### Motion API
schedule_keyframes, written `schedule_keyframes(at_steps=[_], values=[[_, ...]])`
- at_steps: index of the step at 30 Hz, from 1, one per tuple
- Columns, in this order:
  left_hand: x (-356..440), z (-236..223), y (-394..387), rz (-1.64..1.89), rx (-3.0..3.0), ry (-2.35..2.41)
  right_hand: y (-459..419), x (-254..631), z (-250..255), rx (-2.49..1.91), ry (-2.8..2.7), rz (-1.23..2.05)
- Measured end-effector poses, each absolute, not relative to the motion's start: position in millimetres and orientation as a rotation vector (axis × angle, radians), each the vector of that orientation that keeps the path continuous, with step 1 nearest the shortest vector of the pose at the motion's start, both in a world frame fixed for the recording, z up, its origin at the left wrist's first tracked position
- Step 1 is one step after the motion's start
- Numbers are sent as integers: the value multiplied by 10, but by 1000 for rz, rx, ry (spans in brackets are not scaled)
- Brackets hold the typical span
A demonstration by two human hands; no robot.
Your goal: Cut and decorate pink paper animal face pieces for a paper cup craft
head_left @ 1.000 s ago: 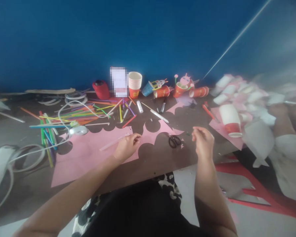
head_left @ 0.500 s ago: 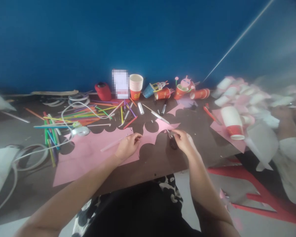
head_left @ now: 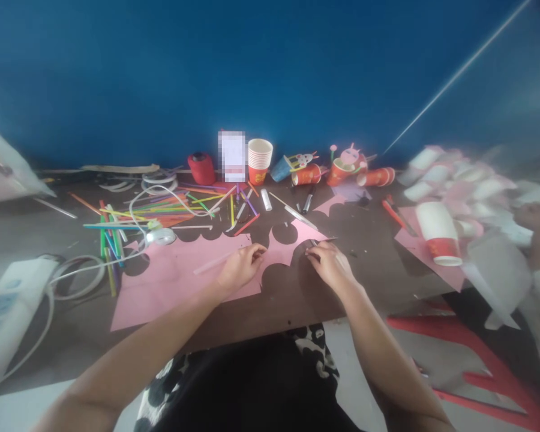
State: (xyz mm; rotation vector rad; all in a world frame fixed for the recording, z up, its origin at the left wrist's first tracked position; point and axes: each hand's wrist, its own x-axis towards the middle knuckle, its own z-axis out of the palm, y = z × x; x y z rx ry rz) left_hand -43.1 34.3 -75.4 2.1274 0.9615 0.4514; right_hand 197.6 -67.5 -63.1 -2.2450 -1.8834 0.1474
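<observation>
My left hand rests over a large sheet of pink paper with round bites cut from its far edge. Its thumb and fingers are closed together, and whatever is between them is too small or hidden to name. My right hand is closed around scissors at the right end of the paper. The fingers hide the scissors' handles, and only a little metal shows. Beside my left hand, a pale translucent strip lies on the sheet.
Behind the paper lie colored sticks, a glue gun-like white device with a cord, and a white marker. Stacked paper cups and decorated cups line the wall. A power strip is left; another person's arm is right.
My right hand has moved left from the bare tabletop to the scissors and closed on them. My left hand has stayed over the pink paper. The view has shifted slightly left.
</observation>
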Motion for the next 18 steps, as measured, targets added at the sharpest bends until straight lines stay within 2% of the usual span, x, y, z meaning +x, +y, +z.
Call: schedule_keyframes(at_steps=[18], values=[[-399,-690,297,353,2523,871,-456,2083,-458,-2300,-2219,214]])
